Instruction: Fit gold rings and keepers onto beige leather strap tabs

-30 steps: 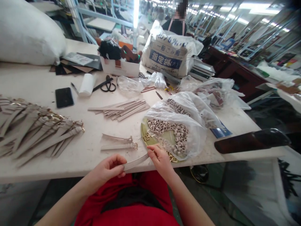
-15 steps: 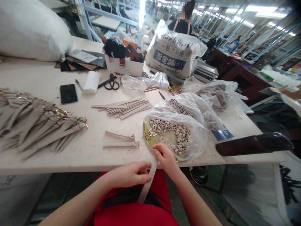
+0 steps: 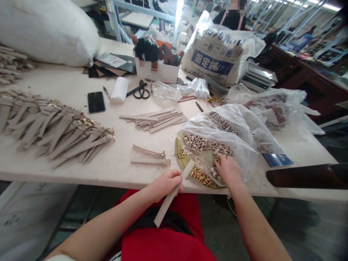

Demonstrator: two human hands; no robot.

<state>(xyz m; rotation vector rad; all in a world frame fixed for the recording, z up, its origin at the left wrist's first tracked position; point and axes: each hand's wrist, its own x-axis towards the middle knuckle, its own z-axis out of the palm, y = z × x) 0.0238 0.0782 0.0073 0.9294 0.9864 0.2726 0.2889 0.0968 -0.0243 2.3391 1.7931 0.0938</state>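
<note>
My left hand (image 3: pixel 169 184) is closed around a flat beige strap (image 3: pixel 171 197), which slants from near the tray's edge down over my lap. On a round green tray (image 3: pixel 178 144), my right hand (image 3: pixel 230 169) reaches into a heap of small beige loops (image 3: pixel 199 143). Its fingertips are bent together among them, and what they hold, if anything, is hidden. Gold buckles (image 3: pixel 202 177) lie along the tray's near rim. A clear plastic bag (image 3: pixel 239 123) covers part of the tray. Left of it, two straps with gold buckles (image 3: pixel 150 161) lie on the table.
A big pile of buckled straps (image 3: pixel 62 127) covers the left side. Loose plain straps (image 3: pixel 157 119) lie mid-table, behind them scissors (image 3: pixel 141 92), a white roll (image 3: pixel 120 90) and a phone (image 3: pixel 96 102). A dark bar (image 3: pixel 307 177) juts over the right edge.
My right hand has let go of the strap's upper end and moved right into the loops. My left hand has closed on the strap and raised it. The view has turned slightly left.
</note>
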